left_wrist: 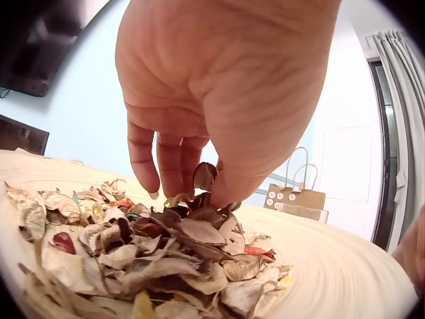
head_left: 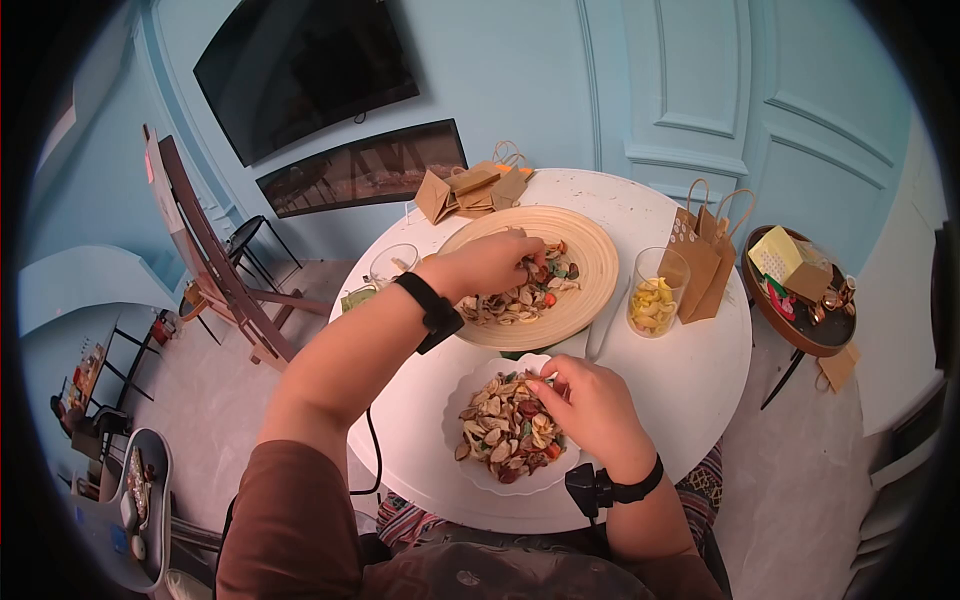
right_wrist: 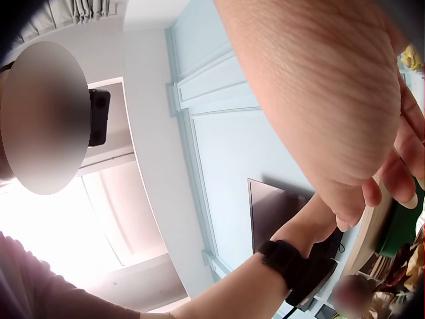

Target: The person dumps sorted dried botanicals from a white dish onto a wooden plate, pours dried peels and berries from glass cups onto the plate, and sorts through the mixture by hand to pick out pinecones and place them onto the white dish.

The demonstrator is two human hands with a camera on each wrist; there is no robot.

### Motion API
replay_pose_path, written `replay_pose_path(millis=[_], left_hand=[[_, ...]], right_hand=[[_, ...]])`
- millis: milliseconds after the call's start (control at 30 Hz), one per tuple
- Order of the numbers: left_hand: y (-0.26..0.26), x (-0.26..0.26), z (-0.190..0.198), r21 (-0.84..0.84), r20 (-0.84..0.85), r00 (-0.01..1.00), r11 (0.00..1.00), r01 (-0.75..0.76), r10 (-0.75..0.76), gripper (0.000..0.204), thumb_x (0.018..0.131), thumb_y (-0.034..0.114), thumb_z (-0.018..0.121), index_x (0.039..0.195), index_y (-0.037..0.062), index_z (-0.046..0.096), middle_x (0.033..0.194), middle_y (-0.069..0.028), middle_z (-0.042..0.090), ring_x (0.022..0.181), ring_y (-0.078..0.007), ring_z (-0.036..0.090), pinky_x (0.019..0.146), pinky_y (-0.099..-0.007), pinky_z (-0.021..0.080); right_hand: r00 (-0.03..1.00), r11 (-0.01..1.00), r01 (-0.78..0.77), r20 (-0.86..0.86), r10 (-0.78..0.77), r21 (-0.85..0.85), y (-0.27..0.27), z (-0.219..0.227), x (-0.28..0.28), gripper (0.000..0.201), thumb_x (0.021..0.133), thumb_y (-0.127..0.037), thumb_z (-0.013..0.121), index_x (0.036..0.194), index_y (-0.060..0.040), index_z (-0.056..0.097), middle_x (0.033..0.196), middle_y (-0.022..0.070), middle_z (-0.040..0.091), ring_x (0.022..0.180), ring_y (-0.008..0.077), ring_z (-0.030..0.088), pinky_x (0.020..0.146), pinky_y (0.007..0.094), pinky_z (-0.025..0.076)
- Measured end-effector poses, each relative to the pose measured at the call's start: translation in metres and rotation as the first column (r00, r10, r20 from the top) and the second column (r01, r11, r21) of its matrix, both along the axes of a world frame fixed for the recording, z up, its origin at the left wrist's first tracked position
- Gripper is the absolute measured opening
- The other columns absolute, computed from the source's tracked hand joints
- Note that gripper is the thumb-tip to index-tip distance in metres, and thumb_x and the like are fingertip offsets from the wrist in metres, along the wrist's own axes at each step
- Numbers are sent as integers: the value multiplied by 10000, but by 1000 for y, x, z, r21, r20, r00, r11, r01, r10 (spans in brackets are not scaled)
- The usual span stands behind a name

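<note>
My left hand [head_left: 490, 265] reaches over a round wooden plate [head_left: 598, 250] with its fingers pointing down into a pile of dried petals [left_wrist: 179, 259]. In the left wrist view its thumb and fingers pinch a few brown petals [left_wrist: 205, 176] at the top of that pile. Nearer me stands a white scalloped bowl [head_left: 455, 420], filled with dried petals and leaves [head_left: 500, 425] in tan, dark red and green. Over the bowl's right rim hovers my right hand [head_left: 595, 405], fingertips close above the mix. In the right wrist view its fingers [right_wrist: 402, 183] hang loosely bent and apart.
Right of the plate stands a glass [head_left: 655, 300] with yellow pieces inside, beside brown paper bags [head_left: 708, 260]. More folded paper bags [head_left: 470, 190] lie at the back of the white table [head_left: 680, 390]. Another glass [head_left: 393, 262] is behind my left forearm. A dark cable [head_left: 375, 450] hangs at the table's left.
</note>
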State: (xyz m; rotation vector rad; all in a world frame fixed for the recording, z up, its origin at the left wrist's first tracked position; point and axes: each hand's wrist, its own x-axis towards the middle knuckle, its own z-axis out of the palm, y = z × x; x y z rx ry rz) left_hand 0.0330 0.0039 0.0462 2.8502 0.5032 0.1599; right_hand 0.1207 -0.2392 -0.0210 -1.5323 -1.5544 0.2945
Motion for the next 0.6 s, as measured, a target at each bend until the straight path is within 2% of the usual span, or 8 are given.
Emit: replay_pose_path(millis=[100, 167, 200, 267, 300, 367, 467, 600], left_hand=[[2, -10, 0, 28, -50, 999, 1000, 9, -7, 255, 832, 114, 625, 1085, 90, 597, 1085, -140, 582, 1038, -327, 581, 911, -414, 470], [0, -14, 0, 49, -55, 998, 998, -29, 32, 325, 857, 226, 623, 1162, 115, 601, 1141, -142, 568, 1087, -337, 569, 943, -429, 461], [-1, -16, -4, 49, -54, 998, 998, -29, 32, 325, 857, 226, 623, 1162, 115, 601, 1141, -142, 568, 1087, -337, 569, 943, -429, 461], [-4, -18, -14, 45, 49, 999, 999, -1, -1, 419, 896, 355, 615, 1262, 154, 580, 1195, -142, 549, 1136, -353, 552, 973, -438, 451], [-6, -18, -17, 45, 50, 999, 999, -2, 0, 419, 896, 355, 615, 1262, 154, 580, 1195, -142, 549, 1136, -353, 552, 973, -438, 451], [-8, -17, -22, 126, 68, 997, 991, 33, -42, 519, 878, 501, 632, 1270, 166, 583, 1180, -176, 547, 1153, -364, 539, 977, -441, 455], [-8, -17, -29, 204, 29, 998, 978, 49, -56, 572, 871, 571, 631, 1277, 171, 576, 1161, -182, 541, 1123, -371, 548, 954, -451, 464], [-5, -15, -35, 274, 36, 995, 958, 78, -91, 534, 892, 526, 626, 1281, 164, 570, 1127, -184, 542, 1089, -374, 559, 930, -452, 476]], right_hand=[[1000, 1000, 0, -1, 0, -5, 0, 0, -1, 208, 884, -229, 694, 857, -34, 626, 729, 138, 661, 644, 317, 643, 596, 410, 484], [1000, 1000, -2, -6, 2, -14, 0, 0, 0, 208, 883, -229, 695, 858, -34, 627, 729, 137, 661, 645, 317, 644, 596, 409, 485], [1000, 1000, -4, -12, 4, -24, 0, 0, -1, 208, 882, -229, 696, 859, -34, 628, 728, 136, 662, 646, 318, 644, 596, 408, 485], [1000, 1000, -4, -2, 4, -19, 1, 0, -1, 207, 880, -229, 697, 858, -35, 628, 729, 136, 662, 647, 318, 644, 598, 409, 486], [1000, 1000, -2, 6, 2, -14, 1, 0, -1, 206, 879, -228, 698, 858, -35, 628, 731, 135, 663, 647, 319, 644, 600, 410, 487], [1000, 1000, -2, 7, 2, -17, 1, -1, -2, 206, 878, -228, 699, 857, -35, 628, 732, 135, 662, 648, 320, 644, 602, 411, 488], [1000, 1000, -4, 5, 4, -22, 1, -2, -2, 205, 876, -227, 701, 857, -36, 628, 736, 134, 662, 650, 321, 644, 604, 413, 489], [1000, 1000, -6, 8, 6, -25, 1, -2, -1, 203, 875, -228, 701, 862, -38, 629, 739, 133, 661, 652, 321, 644, 607, 414, 491]])
